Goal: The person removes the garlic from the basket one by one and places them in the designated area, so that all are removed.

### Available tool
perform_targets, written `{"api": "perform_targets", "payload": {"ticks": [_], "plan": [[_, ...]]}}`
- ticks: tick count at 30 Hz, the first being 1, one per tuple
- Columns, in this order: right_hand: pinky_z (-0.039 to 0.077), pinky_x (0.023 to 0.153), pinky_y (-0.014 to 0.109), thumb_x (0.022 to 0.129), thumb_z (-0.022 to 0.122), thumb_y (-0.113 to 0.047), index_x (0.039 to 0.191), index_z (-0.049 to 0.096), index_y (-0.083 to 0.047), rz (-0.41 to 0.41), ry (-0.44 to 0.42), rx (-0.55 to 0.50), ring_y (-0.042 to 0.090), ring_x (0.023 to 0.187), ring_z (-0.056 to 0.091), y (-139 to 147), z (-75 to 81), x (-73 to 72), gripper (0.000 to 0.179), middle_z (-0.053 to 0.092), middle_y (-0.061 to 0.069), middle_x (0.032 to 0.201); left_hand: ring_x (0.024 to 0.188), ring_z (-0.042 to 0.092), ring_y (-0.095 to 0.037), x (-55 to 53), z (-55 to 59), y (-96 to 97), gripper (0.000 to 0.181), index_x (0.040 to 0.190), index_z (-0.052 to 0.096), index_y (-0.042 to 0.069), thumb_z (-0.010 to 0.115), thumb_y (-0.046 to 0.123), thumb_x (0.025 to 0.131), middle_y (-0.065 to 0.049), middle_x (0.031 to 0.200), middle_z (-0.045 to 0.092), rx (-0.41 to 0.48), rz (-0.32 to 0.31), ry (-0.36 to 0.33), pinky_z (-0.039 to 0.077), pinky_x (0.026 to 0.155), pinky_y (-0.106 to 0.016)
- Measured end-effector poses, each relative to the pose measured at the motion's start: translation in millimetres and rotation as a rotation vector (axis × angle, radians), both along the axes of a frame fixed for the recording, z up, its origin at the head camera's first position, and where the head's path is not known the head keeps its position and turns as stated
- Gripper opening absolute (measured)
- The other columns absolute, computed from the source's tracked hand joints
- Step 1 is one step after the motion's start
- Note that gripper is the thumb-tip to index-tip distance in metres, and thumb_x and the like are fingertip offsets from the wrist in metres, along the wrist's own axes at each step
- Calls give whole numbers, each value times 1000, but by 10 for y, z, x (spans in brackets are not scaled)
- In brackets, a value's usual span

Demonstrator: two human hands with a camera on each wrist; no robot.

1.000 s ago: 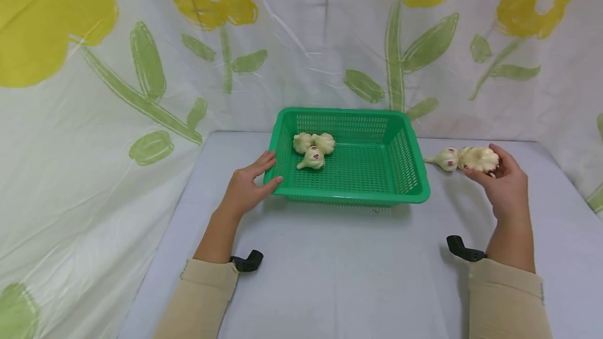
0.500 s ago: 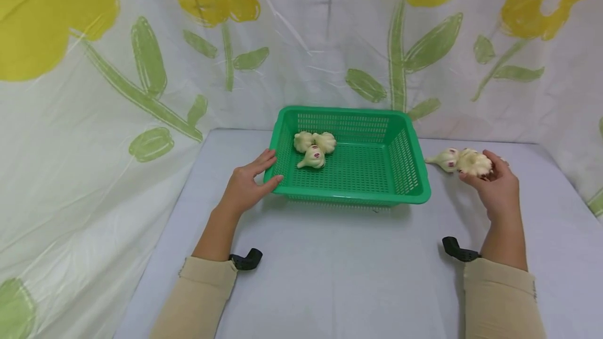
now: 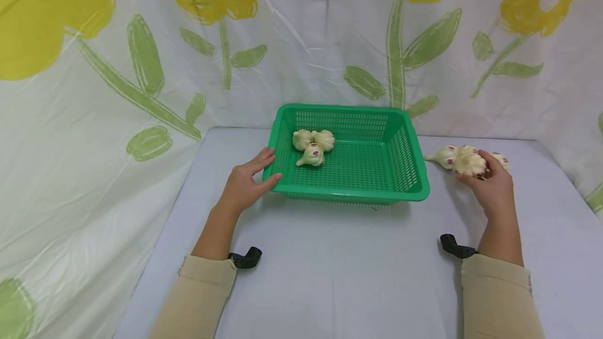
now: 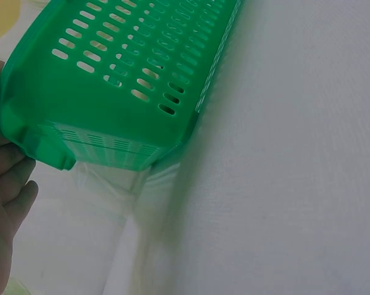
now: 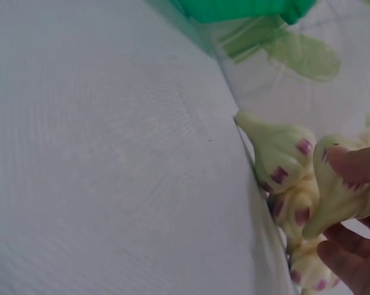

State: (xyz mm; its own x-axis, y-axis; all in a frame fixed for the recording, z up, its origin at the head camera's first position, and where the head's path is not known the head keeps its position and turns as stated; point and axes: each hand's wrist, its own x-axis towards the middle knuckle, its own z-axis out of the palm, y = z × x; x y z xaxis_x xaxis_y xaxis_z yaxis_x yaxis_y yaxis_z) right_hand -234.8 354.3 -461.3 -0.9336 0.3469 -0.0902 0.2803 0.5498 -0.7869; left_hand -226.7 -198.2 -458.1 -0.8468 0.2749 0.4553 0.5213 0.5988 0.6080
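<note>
My right hand (image 3: 492,190) pinches a cream garlic bulb with purple marks (image 5: 335,193) between thumb and fingers, right of the basket. Beside and behind it lie more bulbs: one with a long stem pointing left (image 3: 444,156), another partly hidden behind the held bulb (image 5: 294,212), and a third behind my fingers (image 3: 501,160). On the other side, my left hand (image 3: 242,186) holds the left rim of a green plastic basket (image 3: 348,192), fingers at its lip (image 4: 19,163). Inside, three bulbs (image 3: 313,155) sit clustered at the left end.
A white cloth covers the table (image 3: 358,271). Close behind the basket rises a white sheet with yellow flowers and green leaves (image 3: 301,67), which also hangs along the left side. Each wrist wears a black camera mount (image 3: 247,258).
My right hand has moved a little left with the garlic bulb, uncovering another bulb on the right. The left hand and basket stay in place.
</note>
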Motion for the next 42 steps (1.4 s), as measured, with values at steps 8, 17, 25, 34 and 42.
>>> {"api": "perform_targets", "payload": {"ticks": [8,17,25,34,42], "plan": [[36,107,62,90,71,-37,159,19,-25,44,-36,58,46,141,31,17,-45,-29,87,22,20,161,137,47,-21,1,4,7,53,133,61,1,76,24,87,-6,144,54,-2,0,7,45,107,-47],[35,103,66,88,74,-34,157,24,-9,135,-20,149,53,134,37,7,-79,-45,89,34,32,152,137,47,-20,23,-35,-14,54,134,60,3,76,25,87,-4,145,54,-5,15,-7,44,107,-46],[40,93,63,88,73,-33,155,26,-7,190,-32,216,54,126,42,-10,-53,0,86,40,37,143,136,49,-22,11,-20,3,53,133,61,1,76,23,87,-7,144,55,6,-7,19,45,106,-47],[42,91,63,87,75,-28,157,23,-9,258,-86,196,52,128,39,-49,-25,-8,89,37,35,146,137,48,-21,5,-7,2,53,133,61,2,76,23,87,-6,143,55,9,-4,12,44,107,-46],[44,91,62,87,74,-26,157,21,-8,273,-93,177,53,131,37,-57,-39,-20,89,36,34,148,137,48,-20,0,2,-1,53,133,61,3,76,24,87,-5,144,55,11,-1,2,44,107,-47]]}}
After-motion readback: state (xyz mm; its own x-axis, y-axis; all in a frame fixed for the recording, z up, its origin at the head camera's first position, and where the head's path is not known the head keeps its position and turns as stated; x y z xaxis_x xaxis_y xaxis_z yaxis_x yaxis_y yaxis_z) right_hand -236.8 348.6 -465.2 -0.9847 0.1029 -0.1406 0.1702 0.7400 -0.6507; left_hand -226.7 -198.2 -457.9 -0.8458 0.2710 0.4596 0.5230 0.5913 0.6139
